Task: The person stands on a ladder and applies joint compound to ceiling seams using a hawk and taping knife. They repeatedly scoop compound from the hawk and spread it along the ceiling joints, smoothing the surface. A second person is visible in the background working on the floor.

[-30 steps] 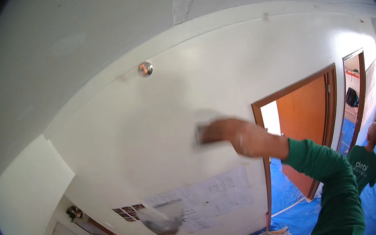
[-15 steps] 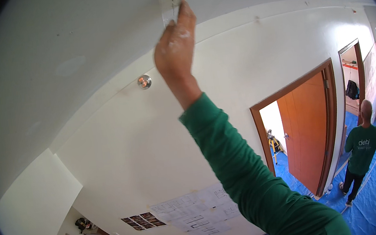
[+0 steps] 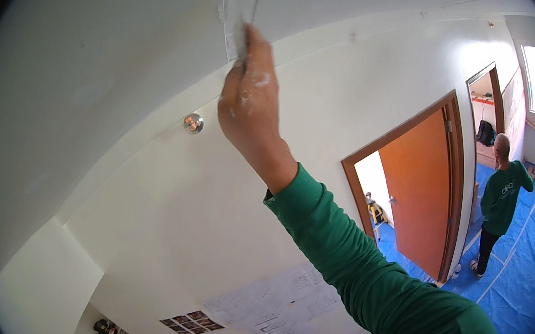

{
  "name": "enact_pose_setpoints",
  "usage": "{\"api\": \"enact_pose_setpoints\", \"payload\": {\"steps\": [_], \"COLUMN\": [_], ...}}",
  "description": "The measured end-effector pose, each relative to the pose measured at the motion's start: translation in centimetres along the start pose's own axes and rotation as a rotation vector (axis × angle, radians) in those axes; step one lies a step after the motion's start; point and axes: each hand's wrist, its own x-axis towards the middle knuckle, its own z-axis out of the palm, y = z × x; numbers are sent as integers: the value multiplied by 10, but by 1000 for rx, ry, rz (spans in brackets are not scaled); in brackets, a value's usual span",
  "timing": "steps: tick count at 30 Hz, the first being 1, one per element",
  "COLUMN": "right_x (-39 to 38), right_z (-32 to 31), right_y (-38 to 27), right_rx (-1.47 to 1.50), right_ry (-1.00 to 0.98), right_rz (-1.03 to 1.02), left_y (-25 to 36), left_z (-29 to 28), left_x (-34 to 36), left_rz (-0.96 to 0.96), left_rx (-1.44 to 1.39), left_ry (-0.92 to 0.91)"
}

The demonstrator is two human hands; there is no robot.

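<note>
My right hand [image 3: 251, 102], marked with white smears, is raised to the ceiling and closed on a thin, flat tool that looks like a putty knife [image 3: 241, 48]. Its blade is blurred and mostly hidden by my fingers. Just ahead of the fingertips runs a pale strip of filler [image 3: 234, 1] over a ceiling joint, with a dark line along its right part. My green-sleeved forearm reaches up from the lower right. My left hand is out of view.
A round metal fitting [image 3: 193, 123] sits on the wall, left of my wrist. Drawings [image 3: 274, 303] hang lower down. An orange door [image 3: 421, 198] stands ajar at right. Beyond it, a person in green [image 3: 505, 194] stands on blue floor sheeting [image 3: 528, 275].
My right hand has drawn back along the strip toward the wall, with the tool still in it. The view has shifted slightly. The other person has turned and bent an arm.
</note>
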Motion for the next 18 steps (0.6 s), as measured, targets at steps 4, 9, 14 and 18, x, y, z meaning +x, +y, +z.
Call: {"api": "enact_pose_setpoints", "payload": {"steps": [4,9,14,18], "right_x": [35,50,45,14], "right_z": [-11,26,48,-1], "right_y": [-15,-48,-70,-67], "right_rx": [-113,-91,45,12], "right_ry": [117,166,126,-156], "right_rz": [-124,-93,-5,-121], "left_y": [0,3,10,27], "left_z": [-2,-9,-17,-30], "left_x": [3,4,3,1], "left_rz": [-23,-55,-112,-217], "left_rx": [-39,-100,-197,-393], "left_ry": [-10,-23,-40,-72]}}
